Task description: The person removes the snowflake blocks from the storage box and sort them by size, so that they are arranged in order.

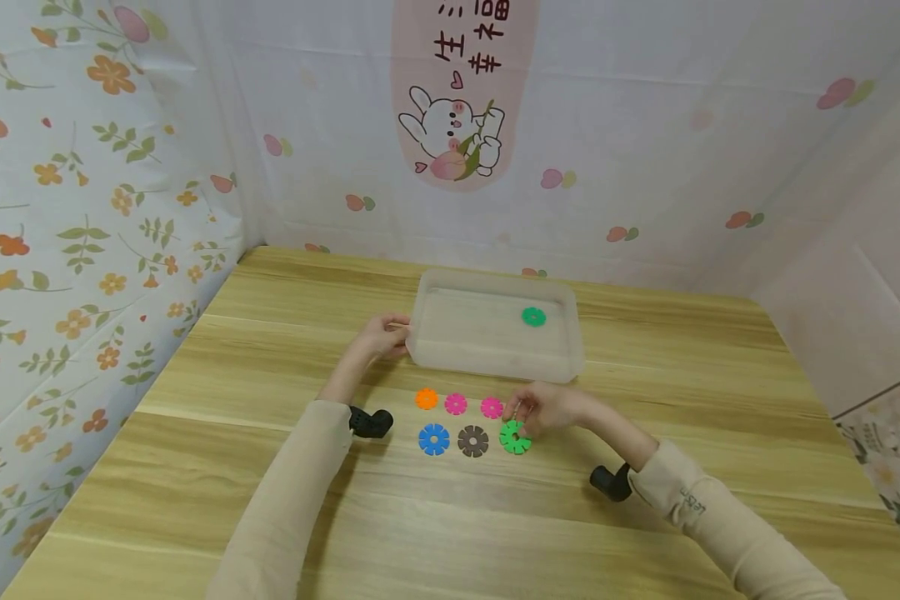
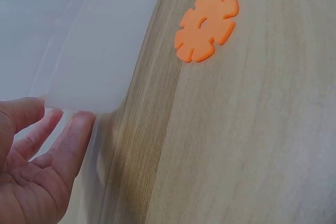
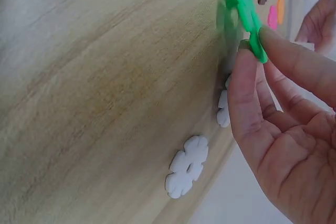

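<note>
A translucent plastic tray [image 1: 495,367] stands at the back of the table, with a teal-green flower-shaped disc [image 1: 534,317] inside. My left hand [image 1: 385,336] holds the tray's left edge, thumb and fingertips at the rim [image 2: 73,106]. Between thumb and fingers, my right hand [image 1: 551,408] pinches a bright green notched disc [image 3: 245,14], tilted off the tabletop in the right wrist view. To its left lie a brown disc [image 1: 473,442] and a blue disc [image 1: 434,439]. Behind these sit an orange disc [image 1: 427,398] and two pink discs [image 1: 456,404], one beside my right fingertips.
Two white discs [image 3: 188,167] lie by the right hand in its wrist view, one partly covered by fingers; the head view hides them. The wooden table [image 1: 450,533] meets a printed cloth [image 1: 307,167] at the back. Black camera mounts [image 1: 371,423] sit on both wrists.
</note>
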`<state>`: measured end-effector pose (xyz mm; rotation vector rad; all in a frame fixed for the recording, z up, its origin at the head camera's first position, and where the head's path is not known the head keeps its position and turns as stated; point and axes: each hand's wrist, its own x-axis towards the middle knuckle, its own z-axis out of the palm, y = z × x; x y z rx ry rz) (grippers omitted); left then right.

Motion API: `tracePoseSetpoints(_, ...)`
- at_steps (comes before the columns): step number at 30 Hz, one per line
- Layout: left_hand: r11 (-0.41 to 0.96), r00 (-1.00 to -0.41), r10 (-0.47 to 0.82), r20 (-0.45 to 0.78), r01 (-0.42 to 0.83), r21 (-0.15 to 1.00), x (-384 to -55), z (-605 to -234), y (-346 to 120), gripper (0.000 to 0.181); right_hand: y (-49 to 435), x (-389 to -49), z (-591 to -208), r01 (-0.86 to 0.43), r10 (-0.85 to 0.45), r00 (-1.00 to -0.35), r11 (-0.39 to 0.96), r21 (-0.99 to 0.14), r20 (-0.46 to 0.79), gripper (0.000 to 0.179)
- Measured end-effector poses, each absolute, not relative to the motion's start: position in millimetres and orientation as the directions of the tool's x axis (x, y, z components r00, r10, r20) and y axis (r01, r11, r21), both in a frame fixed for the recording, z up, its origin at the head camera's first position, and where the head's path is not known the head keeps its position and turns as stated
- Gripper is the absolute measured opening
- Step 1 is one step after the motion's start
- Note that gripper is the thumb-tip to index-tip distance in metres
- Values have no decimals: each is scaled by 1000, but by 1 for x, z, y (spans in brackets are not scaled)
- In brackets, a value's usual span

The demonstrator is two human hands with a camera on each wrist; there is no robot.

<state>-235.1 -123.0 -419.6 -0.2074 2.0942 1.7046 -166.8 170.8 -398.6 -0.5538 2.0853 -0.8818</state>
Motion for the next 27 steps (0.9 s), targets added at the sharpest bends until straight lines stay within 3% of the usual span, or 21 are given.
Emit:
tracePoseSetpoints(19, 246, -897, 144, -417, -376, 894, -235, -419, -123, 39, 179, -162, -395, -216, -678, -604, 646, -732, -420, 32)
tracePoseSetpoints(27, 231, -895, 143, -423, -386, 893, -235, -420, -122, 38, 183, -170, -382, -209, -656, -664, 623, -753, -359, 29)
